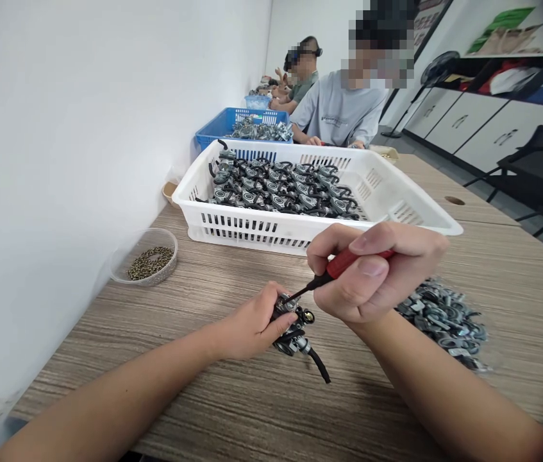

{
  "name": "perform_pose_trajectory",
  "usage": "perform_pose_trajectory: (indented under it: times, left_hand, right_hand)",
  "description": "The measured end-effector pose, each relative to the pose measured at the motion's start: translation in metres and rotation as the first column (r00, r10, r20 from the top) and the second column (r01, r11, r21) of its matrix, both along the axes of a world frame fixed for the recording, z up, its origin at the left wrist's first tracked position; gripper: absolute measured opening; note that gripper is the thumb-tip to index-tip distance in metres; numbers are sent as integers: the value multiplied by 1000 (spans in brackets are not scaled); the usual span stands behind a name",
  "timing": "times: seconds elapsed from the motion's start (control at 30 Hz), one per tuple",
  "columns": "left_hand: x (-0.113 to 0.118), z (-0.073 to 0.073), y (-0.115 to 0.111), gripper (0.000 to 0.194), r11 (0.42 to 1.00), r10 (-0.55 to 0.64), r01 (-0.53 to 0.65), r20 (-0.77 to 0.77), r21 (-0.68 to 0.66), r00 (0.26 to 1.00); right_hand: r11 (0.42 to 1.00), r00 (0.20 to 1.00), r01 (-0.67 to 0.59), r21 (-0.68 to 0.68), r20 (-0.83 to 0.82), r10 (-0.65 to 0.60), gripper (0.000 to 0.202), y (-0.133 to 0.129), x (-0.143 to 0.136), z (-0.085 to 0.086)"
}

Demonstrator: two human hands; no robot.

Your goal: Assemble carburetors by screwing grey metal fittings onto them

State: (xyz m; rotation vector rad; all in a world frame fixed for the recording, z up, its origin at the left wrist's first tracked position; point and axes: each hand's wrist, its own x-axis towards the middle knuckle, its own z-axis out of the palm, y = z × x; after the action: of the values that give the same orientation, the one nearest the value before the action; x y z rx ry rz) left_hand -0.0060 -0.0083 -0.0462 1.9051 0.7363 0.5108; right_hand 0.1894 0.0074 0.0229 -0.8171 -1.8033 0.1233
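My left hand (pixel 256 324) is closed around a carburetor (pixel 293 340), a grey metal body with a black hose hanging toward the lower right. Its thumb presses on the near side, and the palm hides part of the body. In my right hand (pixel 377 273) is a screwdriver (pixel 343 264) with a red and black handle, gripped between thumb and fingers. The dark shaft slants down to the left, and its tip meets the top of the carburetor. Whether a screw sits under the tip is too small to tell.
Beyond my hands stands a white basket (pixel 252 228) with rows of similar carburetors. A clear tub (pixel 143 256) of small brass-coloured screws is by the wall. Loose metal parts (pixel 449 324) lie piled at right. Behind are a blue crate (pixel 213 128) and two seated people.
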Motion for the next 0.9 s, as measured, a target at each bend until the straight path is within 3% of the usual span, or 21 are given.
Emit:
perform_pose_trajectory:
  times: [0.1, 0.2, 0.3, 0.37, 0.47, 0.57, 0.63, 0.73, 0.83, 0.9]
  left_hand:
    - [0, 1, 0, 34, 1000, -4, 4, -5, -3, 1000]
    - [1, 1, 1, 34, 1000, -4, 4, 4, 4, 1000]
    - [1, 0, 1, 34, 1000, -5, 5, 2, 10, 1000]
    - [0, 0, 1, 34, 1000, -8, 8, 2, 10, 1000]
    - [0, 0, 0, 33, 1000, -9, 9, 11, 2, 1000]
    - [1, 1, 0, 32, 1000, -8, 8, 12, -3, 1000]
    - [1, 1, 0, 31, 1000, -6, 6, 13, 12, 1000]
    - [2, -2, 1, 28, 997, -6, 4, 27, 72, 1000]
    - [2, -4, 2, 26, 993, -10, 6, 34, 118, 999]
    - [2, -5, 2, 26, 991, -12, 8, 30, 131, 999]
  right_hand:
    - [986, 971, 52, 161, -237, -13, 13, 1, -9, 11]
    - [976, 971, -9, 216, -230, 60, 9, 4, -14, 16]
    - [959, 969, -160, 233, -146, 197, 7, 7, -9, 23]
    - [964, 972, -228, 137, -25, 233, 7, 4, -1, 32]
    - [977, 964, -187, -100, 174, 202, 19, -8, 16, 52]
    - [944, 938, -203, -261, 223, 264, 26, -20, 31, 71]
    - [932, 934, -209, -296, 222, 279, 24, -24, 37, 78]
    - [969, 920, -171, -178, 323, 222, 16, -25, 40, 80]
    - [998, 898, -60, 4, 437, 52, 20, -22, 38, 77]
    - [999, 885, 26, 18, 465, -32, 20, -22, 38, 77]
